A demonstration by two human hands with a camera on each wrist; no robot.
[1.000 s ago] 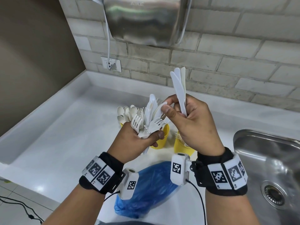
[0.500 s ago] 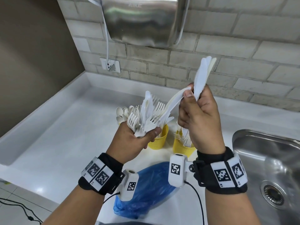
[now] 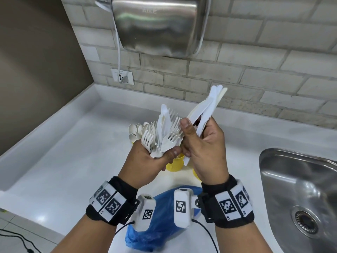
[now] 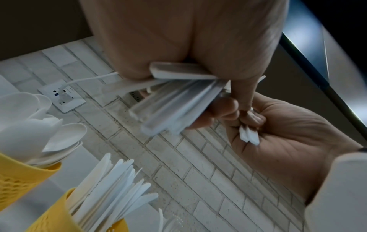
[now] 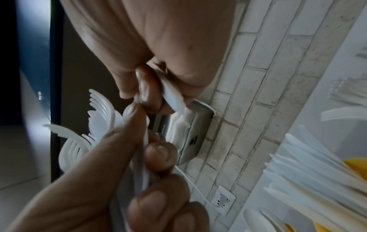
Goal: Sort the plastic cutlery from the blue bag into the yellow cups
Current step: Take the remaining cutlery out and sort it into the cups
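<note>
— Cutlery (image 3: 162,136) is split between two fists above the table (image 3: 76,161): the left hand (image 3: 145,161) is curled round a mixed bunch of forks and a knife, the right hand (image 3: 206,154) clamps a few knives (image 3: 209,106) by their handles, its thumb reaching toward the bunch

— How will they handle?

— Light, thin, smooth plastic; I'd judge them slippery against each other and apt to fan out. Hold near the handles, not the tines, which look snappable

— And the cups?

— Yellow cups (image 4: 21,177) stand just below the hands, spoons in one, knives in another; the blue bag (image 3: 164,221) lies nearer the person
</note>
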